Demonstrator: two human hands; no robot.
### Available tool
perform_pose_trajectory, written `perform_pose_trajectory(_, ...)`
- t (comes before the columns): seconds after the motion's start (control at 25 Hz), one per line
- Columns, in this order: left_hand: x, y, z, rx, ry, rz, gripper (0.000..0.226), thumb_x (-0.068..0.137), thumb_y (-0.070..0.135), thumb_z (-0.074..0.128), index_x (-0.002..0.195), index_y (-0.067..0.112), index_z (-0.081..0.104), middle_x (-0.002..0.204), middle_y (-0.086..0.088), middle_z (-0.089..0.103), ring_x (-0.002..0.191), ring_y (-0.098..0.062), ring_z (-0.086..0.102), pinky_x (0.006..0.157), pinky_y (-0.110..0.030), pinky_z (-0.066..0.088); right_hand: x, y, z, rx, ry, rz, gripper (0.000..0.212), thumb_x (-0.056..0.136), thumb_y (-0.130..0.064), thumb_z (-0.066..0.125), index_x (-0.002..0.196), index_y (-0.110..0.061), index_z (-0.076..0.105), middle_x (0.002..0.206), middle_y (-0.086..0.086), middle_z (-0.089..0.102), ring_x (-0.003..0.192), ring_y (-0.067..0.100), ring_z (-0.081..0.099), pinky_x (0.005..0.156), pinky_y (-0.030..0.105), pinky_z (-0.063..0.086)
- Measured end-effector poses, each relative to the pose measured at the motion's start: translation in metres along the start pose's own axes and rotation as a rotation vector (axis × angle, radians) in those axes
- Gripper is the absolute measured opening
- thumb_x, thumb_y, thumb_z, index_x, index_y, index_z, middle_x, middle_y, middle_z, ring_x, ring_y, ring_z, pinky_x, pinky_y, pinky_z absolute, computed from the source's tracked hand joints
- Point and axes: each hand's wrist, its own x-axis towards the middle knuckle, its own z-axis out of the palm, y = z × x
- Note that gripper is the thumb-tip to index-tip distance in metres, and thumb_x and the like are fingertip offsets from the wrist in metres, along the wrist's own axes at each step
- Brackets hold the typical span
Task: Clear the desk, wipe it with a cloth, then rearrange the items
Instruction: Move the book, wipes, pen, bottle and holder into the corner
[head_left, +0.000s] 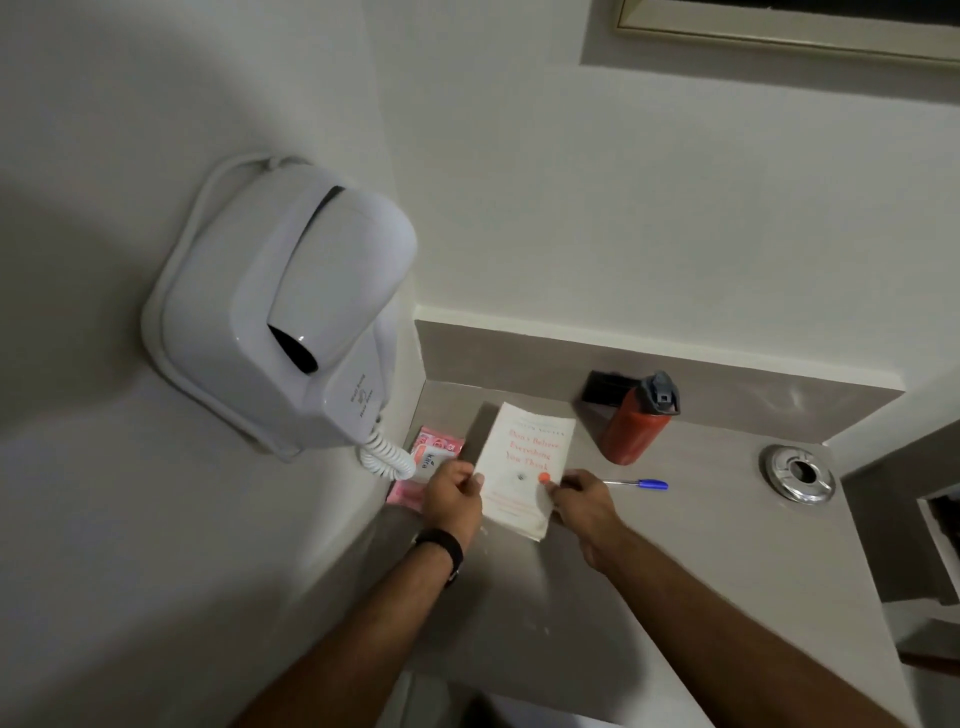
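A white paperback book (524, 462) with red title lettering lies on the grey desk (701, 545). My left hand (453, 498) grips the book's left edge, and my right hand (584, 501) grips its right edge near the lower corner. A red water bottle (631, 434) with a grey cap stands behind and to the right of the book. A blue pen (641, 484) lies on the desk just right of my right hand. A pink wipes packet (428, 457) sits in the left corner, partly hidden by my left hand.
A white wall-mounted hair dryer (291, 322) with a coiled cord (387, 460) hangs over the desk's left corner. A black wallet-like item (605, 388) leans at the back wall. A chrome cable grommet (798, 474) is set in the desk at right.
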Motion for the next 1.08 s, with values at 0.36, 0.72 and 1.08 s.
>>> perform_pose_trajectory(0.36, 0.084, -0.012, -0.037, 0.522, 0.040, 0.201, 0.055, 0.086, 0.016, 0.065, 0.137, 0.004, 0.047, 0.141, -0.017, 0.053, 0.130, -0.036, 0.052, 0.110, -0.047, 0.044, 0.059, -0.054, 0.120, -0.088, -0.074, 0.026, 0.032, 0.099, -0.008, 0.064, 0.131, -0.004, 0.063, 0.137, 0.012, 0.067, 0.118, 0.035, 0.069, 0.098, 0.051, 0.060)
perform_pose_trajectory(0.72, 0.095, -0.020, -0.023, 0.962, 0.031, 0.253, 0.100, 0.079, 0.041, 0.078, 0.154, 0.006, 0.021, 0.165, -0.015, 0.017, 0.154, -0.030, 0.013, 0.125, -0.048, 0.017, 0.053, -0.049, 0.101, -0.201, -0.105, -0.091, 0.032, 0.098, -0.006, 0.064, 0.130, -0.002, 0.065, 0.131, 0.014, 0.069, 0.104, 0.028, 0.072, 0.081, 0.027, 0.062)
perform_pose_trajectory(1.08, 0.032, 0.005, 0.045, 0.942, -0.018, 0.613, 0.039, 0.090, 0.023, 0.054, 0.128, 0.019, 0.057, 0.130, -0.003, 0.061, 0.119, -0.025, 0.052, 0.098, -0.042, 0.045, 0.012, 0.001, -0.072, -0.690, 0.303, -0.412, 0.010, 0.093, -0.009, 0.062, 0.096, -0.003, 0.068, 0.101, 0.017, 0.067, 0.097, 0.034, 0.063, 0.086, 0.038, 0.051)
